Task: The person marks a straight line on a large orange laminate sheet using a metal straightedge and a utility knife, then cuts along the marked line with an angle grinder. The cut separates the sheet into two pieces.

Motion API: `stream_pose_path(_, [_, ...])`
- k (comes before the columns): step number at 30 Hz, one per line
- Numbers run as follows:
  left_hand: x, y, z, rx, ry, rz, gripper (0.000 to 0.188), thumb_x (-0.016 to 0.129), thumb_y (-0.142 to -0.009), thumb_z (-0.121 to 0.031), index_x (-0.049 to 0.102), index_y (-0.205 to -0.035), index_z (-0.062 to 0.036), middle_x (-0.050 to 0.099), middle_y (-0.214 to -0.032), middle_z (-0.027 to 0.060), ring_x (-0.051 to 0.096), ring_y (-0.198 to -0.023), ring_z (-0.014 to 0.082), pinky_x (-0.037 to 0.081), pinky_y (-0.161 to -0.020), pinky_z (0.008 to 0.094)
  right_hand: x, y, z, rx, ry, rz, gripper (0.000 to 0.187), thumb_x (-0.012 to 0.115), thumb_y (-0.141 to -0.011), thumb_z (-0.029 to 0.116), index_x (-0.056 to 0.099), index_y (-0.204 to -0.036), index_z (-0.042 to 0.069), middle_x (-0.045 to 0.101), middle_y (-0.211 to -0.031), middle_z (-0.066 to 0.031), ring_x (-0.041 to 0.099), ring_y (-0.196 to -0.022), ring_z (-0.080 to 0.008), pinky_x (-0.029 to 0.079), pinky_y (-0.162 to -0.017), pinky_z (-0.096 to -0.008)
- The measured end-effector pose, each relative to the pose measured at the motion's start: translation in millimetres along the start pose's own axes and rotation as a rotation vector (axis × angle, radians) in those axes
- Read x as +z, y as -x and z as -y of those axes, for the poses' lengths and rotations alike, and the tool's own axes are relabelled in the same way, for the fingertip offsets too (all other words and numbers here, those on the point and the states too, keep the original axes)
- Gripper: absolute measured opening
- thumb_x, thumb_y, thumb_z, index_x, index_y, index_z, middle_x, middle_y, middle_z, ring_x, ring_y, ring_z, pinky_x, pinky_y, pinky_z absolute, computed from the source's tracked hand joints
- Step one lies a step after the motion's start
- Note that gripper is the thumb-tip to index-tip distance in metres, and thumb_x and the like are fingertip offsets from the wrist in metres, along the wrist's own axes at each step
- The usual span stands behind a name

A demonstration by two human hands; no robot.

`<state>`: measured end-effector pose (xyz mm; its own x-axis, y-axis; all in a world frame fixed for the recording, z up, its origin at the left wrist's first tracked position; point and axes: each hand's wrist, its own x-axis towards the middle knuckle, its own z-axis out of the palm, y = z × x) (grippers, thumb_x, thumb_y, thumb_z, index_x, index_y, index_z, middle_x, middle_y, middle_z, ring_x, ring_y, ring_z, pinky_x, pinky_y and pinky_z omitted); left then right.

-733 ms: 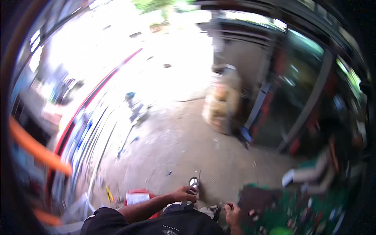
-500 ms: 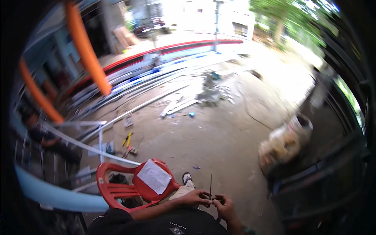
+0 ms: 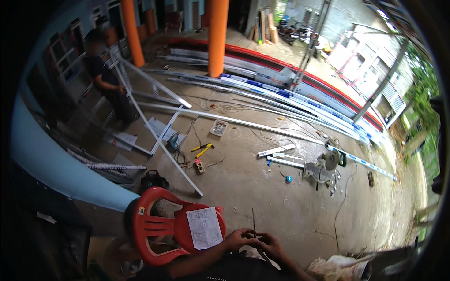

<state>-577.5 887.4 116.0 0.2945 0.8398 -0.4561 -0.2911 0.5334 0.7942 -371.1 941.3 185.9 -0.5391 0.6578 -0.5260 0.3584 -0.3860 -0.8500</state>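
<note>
In front of my body both hands are closed together around a thin, dark, rod-like piece (image 3: 254, 221) that stands upright out of my fingers. My left hand (image 3: 239, 239) pinches it from the left. My right hand (image 3: 272, 246) meets it from the right, its fingertips touching the left hand's. What the piece is at its lower end lies hidden in the fingers. Just left of my left forearm, a paper sheet with hand-drawn lines (image 3: 205, 228) rests on the seat of a red plastic chair (image 3: 149, 226).
A mitre saw (image 3: 323, 166) stands on the floor at right beside white profile offcuts (image 3: 280, 150). Yellow-handled pliers (image 3: 204, 150), a drill (image 3: 174, 142) and a tray of small parts (image 3: 218, 127) lie ahead. Another person (image 3: 105, 79) holds a metal frame (image 3: 154, 86) at far left.
My view has swung to the right-hand side of the picture, turning left, so the other person and the frame show more fully. My hands stay together on the thin rod.
</note>
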Motion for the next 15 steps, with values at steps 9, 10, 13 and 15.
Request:
stream_pose_path(9, [-37.8, -50.1, -22.2, 0.121, 0.284, -0.277, 0.049, 0.080, -0.092, -0.022, 0.060, -0.131, -0.0005, 0.073, -0.111, 0.0069, 0.068, -0.103, 0.0148, 0.054, -0.092, 0.0312, -44.7, -163.0, 65.5, 0.147, 0.393, 0.494, 0.056, 0.076, -0.094, 0.023, 0.050, -0.137, -0.003, 0.075, -0.098, -0.0174, 0.073, -0.079, -0.0201, 0.059, -0.071, -0.0327])
stream_pose_path(10, [-45.5, -66.7, -29.9, 0.110, 0.249, -0.319, 0.046, 0.079, -0.092, -0.023, 0.062, -0.129, -0.0004, 0.073, -0.110, 0.0067, 0.068, -0.102, 0.0144, 0.054, -0.091, 0.0310, -53.8, -185.9, 69.8, 0.169, 0.368, 0.512, 0.056, 0.076, -0.094, 0.022, 0.050, -0.137, -0.003, 0.075, -0.097, -0.0174, 0.073, -0.079, -0.0201, 0.059, -0.071, -0.0326])
stream_pose_path(13, [-74.8, -135.8, -60.4, 0.152, 0.098, -0.427, 0.039, 0.076, -0.095, -0.027, 0.067, -0.121, 0.0000, 0.074, -0.106, 0.0058, 0.068, -0.097, 0.0133, 0.054, -0.088, 0.0307, -96.8, -254.1, 80.7, 0.164, 0.279, 0.600, 0.052, 0.072, -0.095, 0.022, 0.053, -0.136, -0.003, 0.075, -0.098, -0.0164, 0.073, -0.078, -0.0203, 0.059, -0.070, -0.0337])
stream_pose_path(15, [-84.0, -185.4, -85.1, 0.126, -0.010, -0.499, 0.031, 0.072, -0.098, -0.030, 0.073, -0.109, -0.0013, 0.074, -0.098, 0.0040, 0.068, -0.090, 0.0113, 0.054, -0.084, 0.0285, -140.2, -298.3, 95.1, 0.095, 0.459, 0.658, 0.054, 0.073, -0.095, 0.023, 0.052, -0.139, 0.000, 0.075, -0.106, -0.0159, 0.073, -0.090, -0.0211, 0.059, -0.080, -0.0347])
